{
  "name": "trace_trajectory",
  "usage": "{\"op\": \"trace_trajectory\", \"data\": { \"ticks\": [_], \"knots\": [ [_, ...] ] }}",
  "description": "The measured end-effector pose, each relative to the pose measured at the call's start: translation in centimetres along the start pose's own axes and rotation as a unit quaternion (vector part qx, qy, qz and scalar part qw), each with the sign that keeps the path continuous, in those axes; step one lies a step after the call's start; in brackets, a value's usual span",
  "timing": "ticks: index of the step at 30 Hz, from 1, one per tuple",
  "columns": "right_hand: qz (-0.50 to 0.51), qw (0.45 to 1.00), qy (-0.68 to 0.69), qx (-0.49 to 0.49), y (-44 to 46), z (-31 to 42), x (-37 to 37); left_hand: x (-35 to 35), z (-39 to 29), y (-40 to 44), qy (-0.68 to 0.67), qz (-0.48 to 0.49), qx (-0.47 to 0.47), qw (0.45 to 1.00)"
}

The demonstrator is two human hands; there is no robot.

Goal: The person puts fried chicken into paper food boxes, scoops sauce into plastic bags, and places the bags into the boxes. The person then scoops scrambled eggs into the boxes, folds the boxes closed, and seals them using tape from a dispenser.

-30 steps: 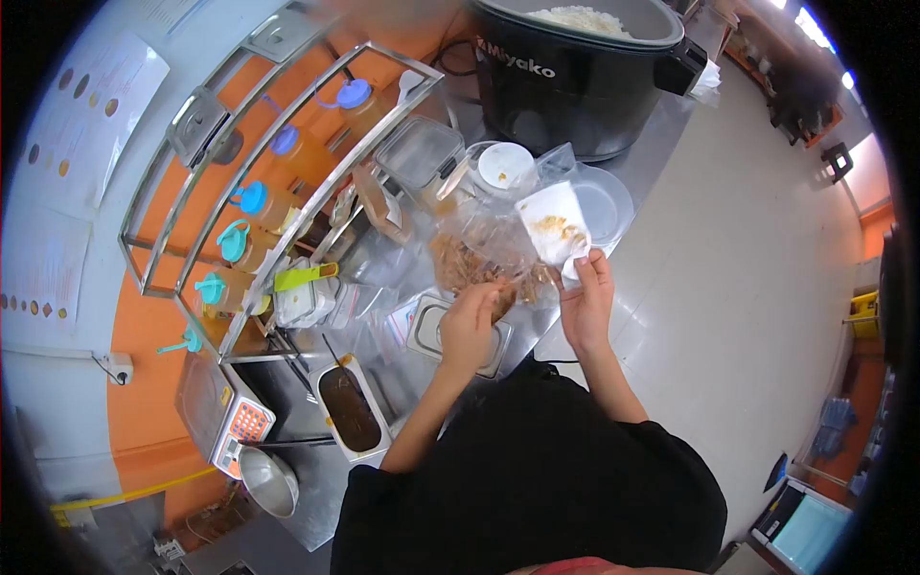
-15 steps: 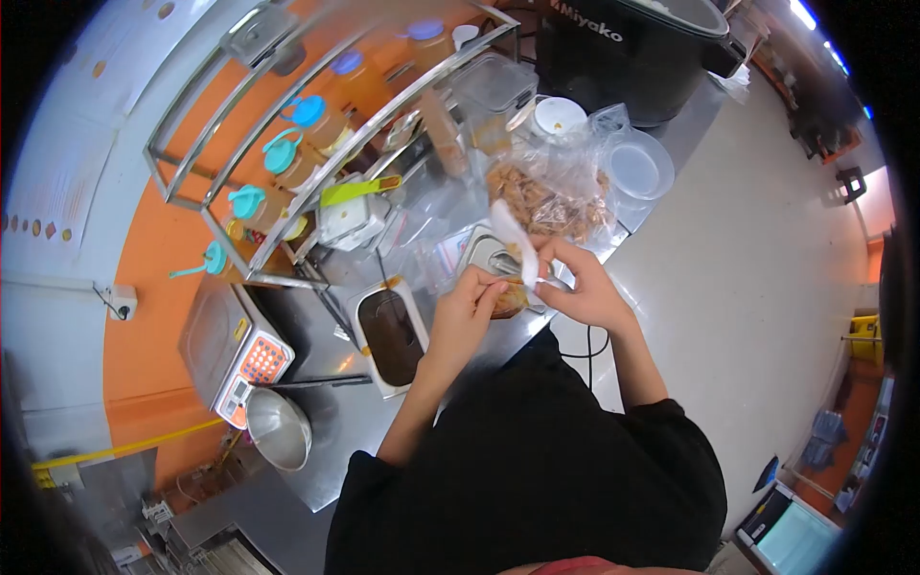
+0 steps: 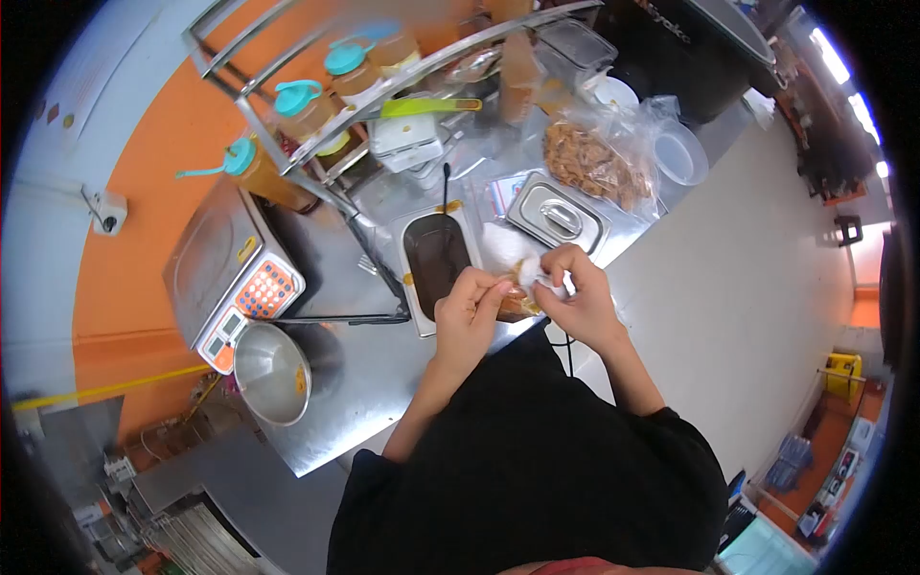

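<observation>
My left hand is closed in a pinch on the edge of a small clear plastic bag with brown-orange contents. Opposite it, my right hand has its fingers closed on a crumpled white tissue with brown stains, pressed against the bag's top. More white material lies just beyond; whether it is the same piece, I cannot tell. Left of the hands sits a steel pan of dark sauce with a dark-handled utensil in it. A lidded steel container stands beyond my right hand.
A large bag of brown food pieces lies at the back right, near a round plastic lid. Bottles with turquoise caps stand on a metal rack. At left are a scale and a steel bowl. The counter edge runs along the right.
The white tissue, earlier raised and stretched upward from my right hand, is now lower and bunched at the bag's top. The view has shifted, showing more of the counter's left side.
</observation>
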State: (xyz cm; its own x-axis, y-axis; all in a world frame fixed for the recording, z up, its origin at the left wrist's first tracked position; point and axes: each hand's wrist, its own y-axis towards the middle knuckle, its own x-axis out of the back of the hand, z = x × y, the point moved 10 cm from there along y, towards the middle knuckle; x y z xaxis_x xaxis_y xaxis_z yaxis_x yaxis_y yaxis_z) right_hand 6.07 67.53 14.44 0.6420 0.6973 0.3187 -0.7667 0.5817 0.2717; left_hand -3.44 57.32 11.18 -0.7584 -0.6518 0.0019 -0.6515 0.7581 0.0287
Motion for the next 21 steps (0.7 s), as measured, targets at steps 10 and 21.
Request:
{"op": "trace_trajectory", "data": {
  "ticks": [10, 21],
  "knots": [
    [0.022, 0.952, 0.103, -0.288, -3.2, -18.5, -3.4, 17.6, 3.4, -0.8, -0.113, -0.267, 0.0, 0.957],
    [-0.034, 0.951, -0.307, 0.013, 5.1, -13.4, -2.5, 28.6, 13.6, -0.6, 0.076, -0.392, -0.06, 0.915]
  ]
}}
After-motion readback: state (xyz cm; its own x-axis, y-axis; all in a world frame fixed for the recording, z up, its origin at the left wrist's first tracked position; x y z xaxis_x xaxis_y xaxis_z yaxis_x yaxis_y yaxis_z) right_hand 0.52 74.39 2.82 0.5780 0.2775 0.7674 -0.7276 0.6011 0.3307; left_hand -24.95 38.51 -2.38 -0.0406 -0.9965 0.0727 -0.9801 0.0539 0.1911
